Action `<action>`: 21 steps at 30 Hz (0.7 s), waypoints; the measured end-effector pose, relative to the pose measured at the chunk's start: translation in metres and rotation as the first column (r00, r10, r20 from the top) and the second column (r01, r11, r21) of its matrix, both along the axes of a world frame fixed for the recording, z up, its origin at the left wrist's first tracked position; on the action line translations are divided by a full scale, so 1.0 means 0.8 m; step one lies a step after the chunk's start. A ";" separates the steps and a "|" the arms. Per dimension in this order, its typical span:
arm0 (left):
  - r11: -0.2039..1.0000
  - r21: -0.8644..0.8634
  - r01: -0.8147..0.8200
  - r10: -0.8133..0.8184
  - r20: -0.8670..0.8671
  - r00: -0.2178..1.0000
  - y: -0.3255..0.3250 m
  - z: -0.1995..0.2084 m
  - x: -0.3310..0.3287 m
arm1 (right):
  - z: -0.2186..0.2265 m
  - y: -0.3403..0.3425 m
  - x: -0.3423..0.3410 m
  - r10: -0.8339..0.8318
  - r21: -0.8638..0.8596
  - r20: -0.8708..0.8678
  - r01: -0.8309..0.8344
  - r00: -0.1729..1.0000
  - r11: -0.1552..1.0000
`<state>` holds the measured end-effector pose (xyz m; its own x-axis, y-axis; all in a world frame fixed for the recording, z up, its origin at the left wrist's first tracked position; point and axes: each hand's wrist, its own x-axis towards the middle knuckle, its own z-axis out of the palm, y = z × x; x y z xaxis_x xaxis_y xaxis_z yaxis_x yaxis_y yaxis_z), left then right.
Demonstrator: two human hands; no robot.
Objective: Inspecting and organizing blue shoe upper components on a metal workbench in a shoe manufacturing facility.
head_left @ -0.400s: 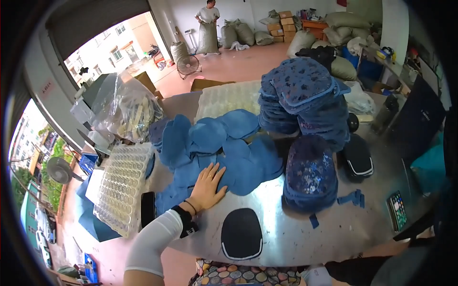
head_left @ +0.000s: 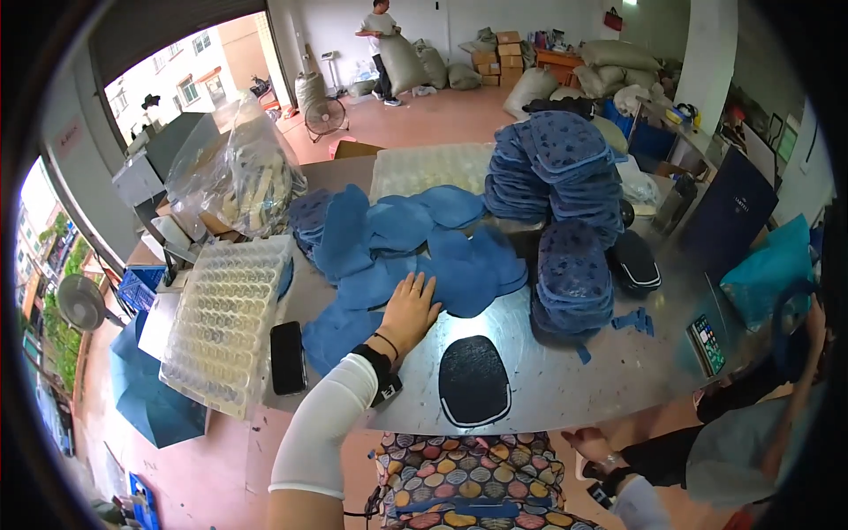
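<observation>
My left hand (head_left: 409, 314) lies flat, fingers stretched out, on a spread heap of blue rounded fabric pieces (head_left: 371, 284). Just in front of it, by the table's near edge, rests a black rounded pad (head_left: 475, 380) with a pale rim. My right hand (head_left: 594, 446) is low, off the table's front edge beside my patterned clothing (head_left: 477, 468). Its fingers look loosely apart, and nothing shows in them. Right of the heap stands a pile of dark blue patterned rounded pieces (head_left: 574, 278), with taller stacks (head_left: 561, 172) behind it.
Clear plastic trays with round cups (head_left: 225, 318) lie at the left, beside a black phone (head_left: 287, 358). A lit phone (head_left: 707, 344) and blue scraps (head_left: 634, 321) are at the right. A seated person (head_left: 742, 450) is close on the right; another (head_left: 378, 44) stands far back with a sack (head_left: 404, 64).
The view has shifted, and my right hand has come into sight at the lower right. My left hand stays on the blue fabric. The far person has turned, tilting the sack.
</observation>
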<state>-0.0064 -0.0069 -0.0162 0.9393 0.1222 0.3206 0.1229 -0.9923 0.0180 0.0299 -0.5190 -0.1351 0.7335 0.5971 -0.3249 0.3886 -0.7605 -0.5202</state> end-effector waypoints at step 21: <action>0.976 -0.188 -0.110 0.117 0.030 0.993 0.079 -0.005 0.094 | 0.202 0.623 0.264 0.347 -0.064 0.704 -0.431 0.620 0.900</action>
